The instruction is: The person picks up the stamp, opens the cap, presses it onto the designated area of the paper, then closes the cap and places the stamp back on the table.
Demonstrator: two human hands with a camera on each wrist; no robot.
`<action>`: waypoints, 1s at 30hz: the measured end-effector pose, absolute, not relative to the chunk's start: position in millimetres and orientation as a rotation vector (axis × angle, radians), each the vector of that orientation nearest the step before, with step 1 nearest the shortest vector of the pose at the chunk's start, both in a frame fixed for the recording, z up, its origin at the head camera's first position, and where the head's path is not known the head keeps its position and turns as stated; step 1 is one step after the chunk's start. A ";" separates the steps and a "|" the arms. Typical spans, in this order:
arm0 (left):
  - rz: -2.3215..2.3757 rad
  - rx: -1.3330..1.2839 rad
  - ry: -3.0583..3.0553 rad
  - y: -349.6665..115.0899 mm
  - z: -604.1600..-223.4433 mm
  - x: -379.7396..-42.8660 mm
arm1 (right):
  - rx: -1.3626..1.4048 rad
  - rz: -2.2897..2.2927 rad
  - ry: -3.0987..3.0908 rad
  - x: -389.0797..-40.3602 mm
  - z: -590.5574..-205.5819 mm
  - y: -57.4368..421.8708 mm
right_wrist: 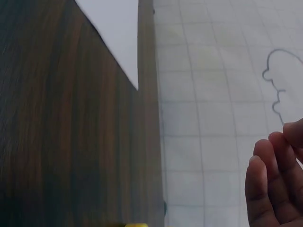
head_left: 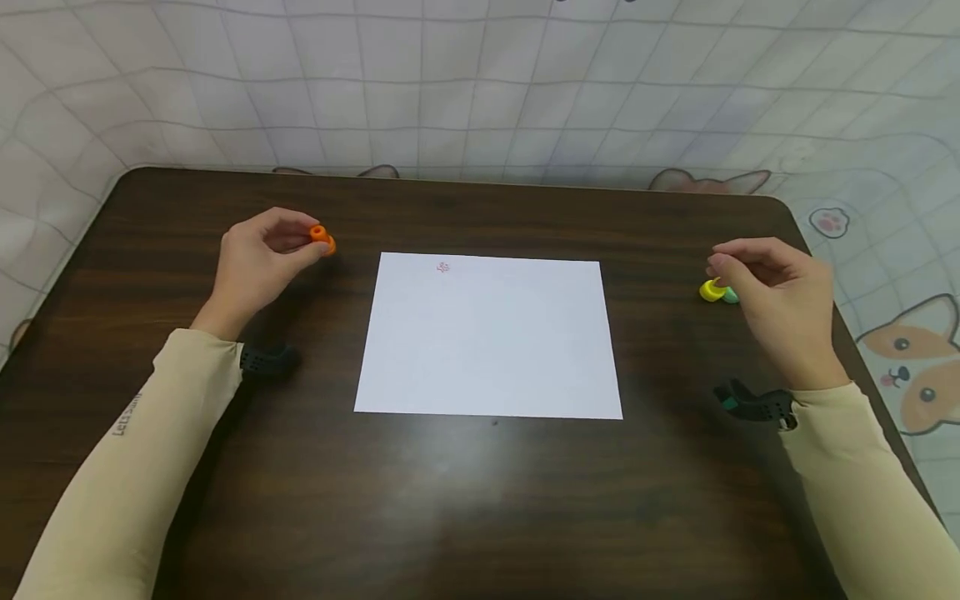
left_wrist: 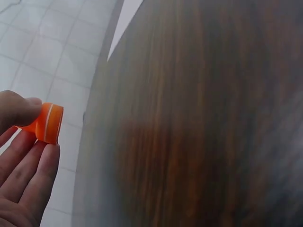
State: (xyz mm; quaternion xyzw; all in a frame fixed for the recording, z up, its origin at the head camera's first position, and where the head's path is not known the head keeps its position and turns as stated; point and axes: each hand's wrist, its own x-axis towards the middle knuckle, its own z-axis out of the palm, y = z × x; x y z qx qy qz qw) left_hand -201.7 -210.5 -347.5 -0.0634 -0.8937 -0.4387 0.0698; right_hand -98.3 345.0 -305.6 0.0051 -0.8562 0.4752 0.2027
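Near the table's far left my left hand pinches a small orange stamp between thumb and fingertips. Up close in the left wrist view, this stamp is a short cylinder with a thin white line around it. On the right side, my right hand hovers with fingers loosely bent and thumb close to the fingertips; nothing shows between them. Just below its fingertips lie a yellow round piece and a green one, partly hidden by the hand.
A white sheet of paper lies mid-table between the hands, with a small red mark near its top left. The dark wooden table meets a grid-patterned cloth at the back and right.
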 end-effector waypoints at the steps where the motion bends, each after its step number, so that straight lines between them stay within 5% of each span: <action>1: -1.319 -0.184 -2.694 -212.5 -347.5 -202.0 | -0.001 1.316 -2.397 -96.9 -306.0 347.0; 30: -1.225 -0.064 -2.855 -235.9 -344.2 -193.3 | -0.188 1.096 -2.492 -90.1 -318.2 375.5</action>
